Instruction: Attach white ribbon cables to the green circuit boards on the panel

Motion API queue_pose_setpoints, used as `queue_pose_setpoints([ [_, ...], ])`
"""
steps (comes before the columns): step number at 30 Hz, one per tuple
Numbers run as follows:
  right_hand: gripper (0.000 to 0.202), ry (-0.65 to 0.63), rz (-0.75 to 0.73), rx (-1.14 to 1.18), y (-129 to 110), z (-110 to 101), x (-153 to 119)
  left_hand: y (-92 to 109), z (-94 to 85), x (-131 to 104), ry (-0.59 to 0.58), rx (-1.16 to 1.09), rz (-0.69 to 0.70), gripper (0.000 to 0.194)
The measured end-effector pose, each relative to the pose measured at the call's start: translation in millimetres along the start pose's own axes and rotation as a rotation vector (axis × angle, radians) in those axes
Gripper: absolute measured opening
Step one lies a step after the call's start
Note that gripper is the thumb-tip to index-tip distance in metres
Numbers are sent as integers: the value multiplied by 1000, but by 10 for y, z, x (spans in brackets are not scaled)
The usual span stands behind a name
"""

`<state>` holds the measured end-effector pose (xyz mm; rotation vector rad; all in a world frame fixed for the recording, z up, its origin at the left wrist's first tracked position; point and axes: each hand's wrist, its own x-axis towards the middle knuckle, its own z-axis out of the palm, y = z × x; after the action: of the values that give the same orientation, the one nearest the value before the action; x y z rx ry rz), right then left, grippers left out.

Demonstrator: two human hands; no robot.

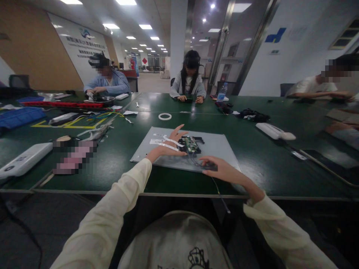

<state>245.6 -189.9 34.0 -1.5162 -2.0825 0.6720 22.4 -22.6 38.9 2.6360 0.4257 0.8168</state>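
Note:
A grey flat panel (215,146) lies on the green table before me. On it sits a green circuit board (192,143) in a black frame. My left hand (167,145) is just left of the board, its fingers spread and the thumb against or near the frame's edge. White flat strips (171,141) cross this hand; what they attach to is unclear. Over the panel's front right part is my right hand (223,169), with thumb and forefinger apart near thin grey cables. One thin cable (219,191) hangs from beneath it past the table's front edge.
Beyond the panel lies a white ring (165,116). White power banks (28,158) (275,131) lie on both sides, with a phone (331,164) at right. Wires, a blue tray (21,116) and a bottle (222,92) are farther off. Several people sit around the table.

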Motion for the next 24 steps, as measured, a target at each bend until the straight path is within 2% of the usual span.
queue_pose_setpoints([
  [5,30,61,-31,-307,-239,142,9,-119,24,-62,-108,4,-24,98],
  [11,21,16,-7,-345,-328,70,9,-194,41,-112,-179,22,-111,109],
  [18,22,22,8,-311,-240,-109,68,-244,-1,-151,-159,87,-211,115],
  [24,22,-8,31,-328,-7,-303,339,-303,-9,-194,-137,131,-272,109],
])
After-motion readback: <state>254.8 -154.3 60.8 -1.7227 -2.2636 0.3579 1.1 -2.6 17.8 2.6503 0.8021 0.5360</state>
